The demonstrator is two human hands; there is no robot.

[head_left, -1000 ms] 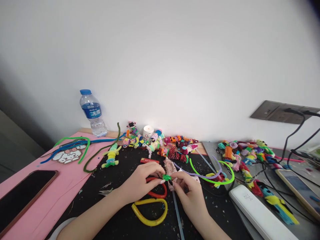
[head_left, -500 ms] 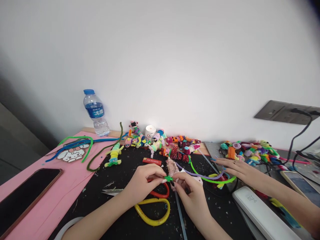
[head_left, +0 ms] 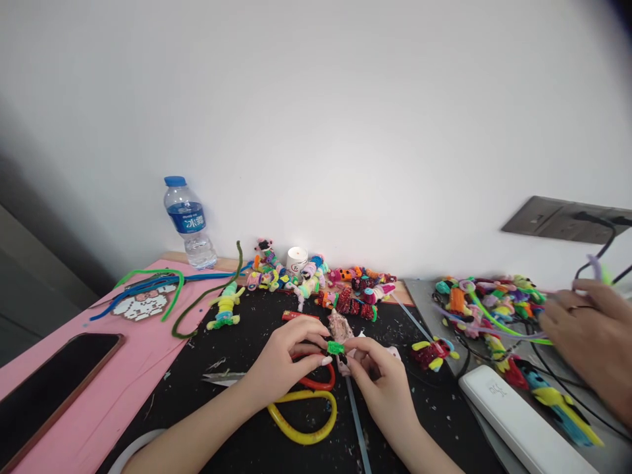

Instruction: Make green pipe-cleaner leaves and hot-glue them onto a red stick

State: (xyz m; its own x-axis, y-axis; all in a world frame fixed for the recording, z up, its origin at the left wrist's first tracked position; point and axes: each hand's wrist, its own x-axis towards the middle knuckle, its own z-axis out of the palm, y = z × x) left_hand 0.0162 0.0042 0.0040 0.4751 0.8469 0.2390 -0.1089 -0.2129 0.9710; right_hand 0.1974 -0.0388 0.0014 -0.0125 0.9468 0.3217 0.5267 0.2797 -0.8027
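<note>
Between my two hands is a small piece of twisted green pipe cleaner (head_left: 336, 347) with a dark bit under it. My left hand (head_left: 291, 355) pinches its left end between thumb and fingers. At the other end, the fingertips of my right hand (head_left: 378, 382) grip it too. Just below lie scissors with one red and one yellow handle (head_left: 303, 418), partly covered by my left hand. A pinkish crumpled wrapper (head_left: 340, 324) lies right behind the green piece. A grey-blue strip (head_left: 358, 424) runs toward the front edge.
Several pipe-cleaner figures (head_left: 348, 303) line the wall, with another pile (head_left: 494, 299) at right. A co-worker's hand (head_left: 587, 336) holds purple and green pipe cleaners. Around stand a water bottle (head_left: 187, 220), a phone (head_left: 54, 395), a white power bank (head_left: 518, 421) and a white cup (head_left: 297, 260).
The co-worker's hand has lifted purple and green pipe cleaners away to the right, uncovering a small red and yellow figure. The green piece has turned slightly between my fingers.
</note>
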